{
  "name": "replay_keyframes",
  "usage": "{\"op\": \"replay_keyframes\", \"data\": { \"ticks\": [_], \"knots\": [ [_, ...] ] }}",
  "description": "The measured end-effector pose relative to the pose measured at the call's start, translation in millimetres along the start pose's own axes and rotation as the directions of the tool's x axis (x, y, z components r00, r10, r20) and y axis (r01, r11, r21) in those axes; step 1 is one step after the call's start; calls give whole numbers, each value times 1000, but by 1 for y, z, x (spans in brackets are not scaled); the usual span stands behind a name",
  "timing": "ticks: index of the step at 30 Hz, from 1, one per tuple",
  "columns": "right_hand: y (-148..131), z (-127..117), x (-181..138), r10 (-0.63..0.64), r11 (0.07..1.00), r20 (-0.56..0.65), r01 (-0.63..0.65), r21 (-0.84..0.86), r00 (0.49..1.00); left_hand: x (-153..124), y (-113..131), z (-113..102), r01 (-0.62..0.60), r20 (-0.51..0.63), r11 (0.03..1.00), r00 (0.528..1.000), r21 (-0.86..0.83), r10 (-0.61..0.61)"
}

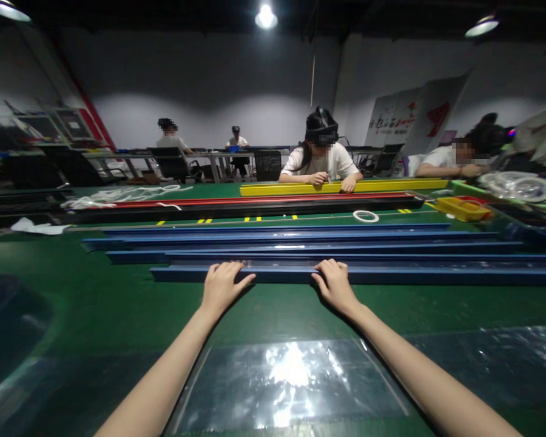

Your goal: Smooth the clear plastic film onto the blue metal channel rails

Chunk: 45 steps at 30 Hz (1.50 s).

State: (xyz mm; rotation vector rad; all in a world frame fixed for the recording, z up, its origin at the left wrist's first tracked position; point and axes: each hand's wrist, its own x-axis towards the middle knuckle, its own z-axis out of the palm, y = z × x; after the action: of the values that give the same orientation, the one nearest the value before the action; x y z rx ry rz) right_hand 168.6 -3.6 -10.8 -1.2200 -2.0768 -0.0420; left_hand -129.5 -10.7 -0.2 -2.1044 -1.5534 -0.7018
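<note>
While my left hand (221, 284) and right hand (337, 285) rest on the front rail (282, 276), mid-frame on the green counter (131, 315), each has its fingers bent over the near wall, thumb to the front face, the gap narrow around it; how firmly they press I cannot tell. From my feed I judge uneven pressure the likeliest trouble: it could skew or tip the rail into the other blue rails (418, 247) just behind. Its right end runs out of frame, so it could catch there unseen. A dragging forearm might shift the clear film (318, 397), lower centre.

My count: three blue rails, front one included, though overlapping walls leave that unsure; one yellow rail (391, 186), upper centre; one white ring (366, 221), right of centre; one yellow tray (459, 210) at right; three lamps (266, 17) along the top; at least four co-workers (346, 161).
</note>
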Motion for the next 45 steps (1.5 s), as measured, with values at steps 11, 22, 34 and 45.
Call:
{"op": "replay_keyframes", "data": {
  "ticks": [11, 22, 34, 45],
  "knots": [
    [-3, -1, -4, 18, 998, 20, -19, 57, 1000, 0, 0, 2, -7, -77, 997, 997, 79, 14],
    [-8, -3, -8, 13, 1000, 50, -14, 26, 999, -3, 3, -1, 8, -135, 984, 991, 177, 16],
    [-41, -1, -4, -124, 992, 197, 117, 49, 973, 4, 10, -6, -26, -187, 996, 982, 80, 40],
    [-18, -22, 0, -195, 969, 173, 217, -121, 966, 7, 5, -4, -71, -14, 994, 997, 78, 73]
  ]
}}
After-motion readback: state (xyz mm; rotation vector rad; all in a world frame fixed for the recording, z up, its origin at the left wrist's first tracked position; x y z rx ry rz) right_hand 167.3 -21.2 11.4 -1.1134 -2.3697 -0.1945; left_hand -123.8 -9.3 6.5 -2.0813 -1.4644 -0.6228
